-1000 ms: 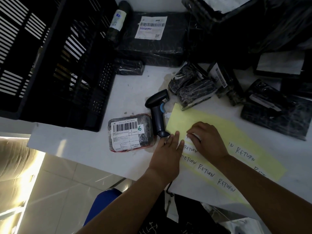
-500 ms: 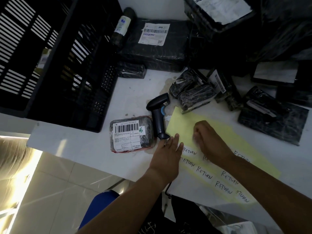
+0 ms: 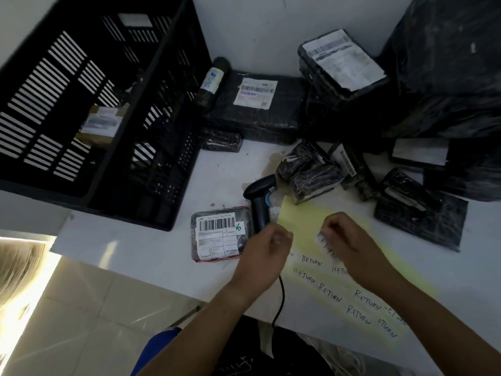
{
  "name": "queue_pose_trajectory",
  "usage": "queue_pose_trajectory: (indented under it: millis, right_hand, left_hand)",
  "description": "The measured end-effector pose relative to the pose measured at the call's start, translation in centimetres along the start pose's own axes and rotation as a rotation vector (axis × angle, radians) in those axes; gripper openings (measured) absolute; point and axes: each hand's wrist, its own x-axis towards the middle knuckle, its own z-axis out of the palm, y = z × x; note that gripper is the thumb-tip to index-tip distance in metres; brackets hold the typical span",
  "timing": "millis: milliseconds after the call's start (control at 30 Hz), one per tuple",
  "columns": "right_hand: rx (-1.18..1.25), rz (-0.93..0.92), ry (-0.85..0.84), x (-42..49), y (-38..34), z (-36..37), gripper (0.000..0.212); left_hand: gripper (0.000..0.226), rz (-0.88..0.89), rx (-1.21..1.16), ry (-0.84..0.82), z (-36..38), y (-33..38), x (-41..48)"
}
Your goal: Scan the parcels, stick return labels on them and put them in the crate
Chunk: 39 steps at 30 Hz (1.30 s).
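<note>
Since 0.5 s ago: left hand [image 3: 267, 256] is off the sheet [image 3: 303, 221], raised, fingers loosely curled; blurred, cannot tell if it holds anything. Right hand [image 3: 349, 240] pinches a white paper label [image 3: 324, 244], lifted from the sheet. The sheet is yellow, glossy, handwritten "RETURN". Parcel [image 3: 219, 234]: rounded, film-wrapped, barcoded, flat on the white desk [image 3: 135, 248] just left of the black plastic scanner [image 3: 260, 207]. Slatted black crate [image 3: 95, 104] at far left.

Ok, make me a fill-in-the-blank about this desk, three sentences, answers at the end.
1. The right hand pinches a sticker over the ____ sheet.
2. The sheet's stickers read ____.
3. The scanner lies between the sheet and a ____.
Answers: yellow; RETURN; parcel.
</note>
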Motion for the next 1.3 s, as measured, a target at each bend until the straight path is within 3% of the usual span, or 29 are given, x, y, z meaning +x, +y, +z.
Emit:
queue_pose_trajectory:
  millis: [67, 333, 433, 600, 767, 967, 1100, 1300]
  right_hand:
    - [-0.093, -0.068, -0.072, -0.1, -1.9, 1.0, 0.011]
    - [-0.33, -0.259, -0.265, 1.2, -6.8, 6.3, 0.013]
    - [-0.309, -0.277, -0.276, 1.9, -8.2, 8.5, 0.019]
    - [-0.362, -0.313, -0.244, 2.6, -9.7, 11.5, 0.012]
    - [-0.398, -0.338, -0.236, 3.0, -10.8, 13.2, 0.015]
    - [-0.365, -0.286, -0.182, 3.0, -11.1, 14.2, 0.012]
    - [-0.306, -0.105, -0.087, 2.3, -10.8, 14.4, 0.043]
    - [-0.145, 0.044, -0.016, 1.7, -9.4, 15.1, 0.017]
  left_hand:
    - [0.025, -0.091, -0.125, -0.046, -1.9, 0.8, -1.0]
    - [0.006, -0.044, -0.174, -0.06, -8.5, -1.6, -3.5]
    - [0.007, -0.042, -0.179, -0.05, -10.5, -1.9, -4.0]
    - [0.019, -0.162, -0.285, -0.079, -12.9, -2.5, -4.4]
    - [0.009, -0.052, -0.282, -0.064, -14.3, -3.3, -4.6]
    - [0.009, -0.025, -0.223, -0.081, -15.7, -3.9, -3.8]
    - [0.007, -0.058, -0.24, 0.03, -16.0, -4.4, -3.0]
    - [0.008, -0.095, -0.235, 0.103, -15.5, -5.3, -3.1]
